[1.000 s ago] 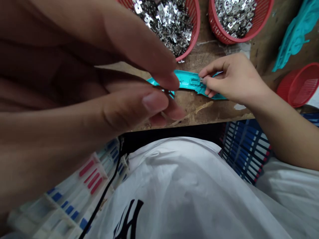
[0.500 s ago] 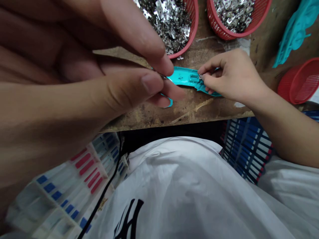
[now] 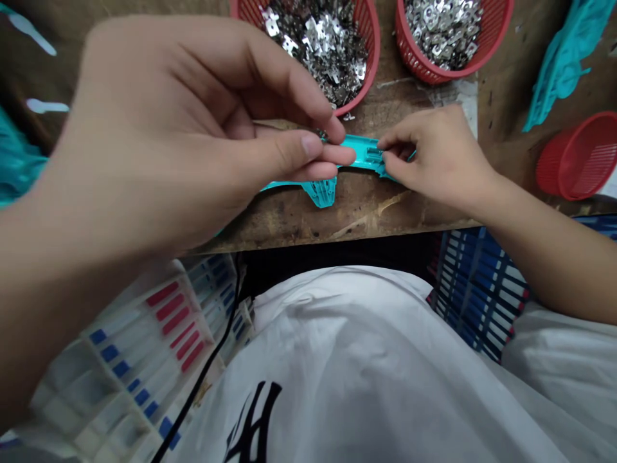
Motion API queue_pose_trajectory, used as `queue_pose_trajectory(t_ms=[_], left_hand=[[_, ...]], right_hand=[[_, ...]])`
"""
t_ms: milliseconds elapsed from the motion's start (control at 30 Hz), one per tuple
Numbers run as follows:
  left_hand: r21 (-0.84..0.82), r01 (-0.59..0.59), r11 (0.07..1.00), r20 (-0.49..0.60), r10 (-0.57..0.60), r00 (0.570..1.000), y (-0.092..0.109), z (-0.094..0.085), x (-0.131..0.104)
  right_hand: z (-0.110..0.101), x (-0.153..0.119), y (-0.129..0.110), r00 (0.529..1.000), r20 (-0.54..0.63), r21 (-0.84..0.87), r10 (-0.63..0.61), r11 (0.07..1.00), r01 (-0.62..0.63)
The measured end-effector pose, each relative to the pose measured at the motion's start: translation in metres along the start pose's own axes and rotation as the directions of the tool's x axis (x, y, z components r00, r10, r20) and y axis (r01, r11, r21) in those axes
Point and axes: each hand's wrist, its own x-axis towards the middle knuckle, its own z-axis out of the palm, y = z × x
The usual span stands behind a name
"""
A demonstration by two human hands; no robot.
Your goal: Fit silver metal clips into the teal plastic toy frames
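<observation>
My left hand (image 3: pixel 207 109) is above the left part of a turquoise plastic part (image 3: pixel 359 149), thumb and forefinger pinched on a small metal piece (image 3: pixel 322 134), mostly hidden by the fingers. My right hand (image 3: pixel 436 151) has its thumb and forefinger closed at the right part of the same turquoise part, over a small slotted housing. What those fingertips hold, if anything, is too small to make out. The turquoise part lies on the wooden table (image 3: pixel 289 222) near its front edge.
Two red baskets (image 3: pixel 373 77) (image 3: pixel 427 76) of small metal pieces stand behind the part. Another red basket (image 3: pixel 554 161) is at the right, below more turquoise parts (image 3: pixel 562 71). Further turquoise parts (image 3: pixel 19 161) lie at the left. Plastic crates (image 3: pixel 477 283) flank my lap.
My left hand has moved away from the camera, down toward the turquoise part, uncovering more of the table's left side. My right hand has shifted slightly left, its fingers still at the part.
</observation>
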Motion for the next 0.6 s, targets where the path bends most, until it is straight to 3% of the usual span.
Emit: queue_pose_trajectory(t_ms=[200,467,600], left_hand=[[-0.135,0.015,0.991,0.036,-0.01,0.999,-0.004,0.001,0.008],[-0.255,0.011,0.967,-0.008,-0.014,1.0,0.0,0.009,0.013],[-0.159,-0.041,0.986,-0.031,0.037,0.999,-0.002,0.006,0.016]], right_hand=[[0.011,0.0,0.009,0.999,-0.047,0.088,-0.011,0.996,0.016],[0.023,-0.002,0.014,0.988,-0.145,0.144,-0.047,0.987,0.068],[0.025,0.0,0.018,0.988,-0.156,0.169,-0.003,0.985,0.03]])
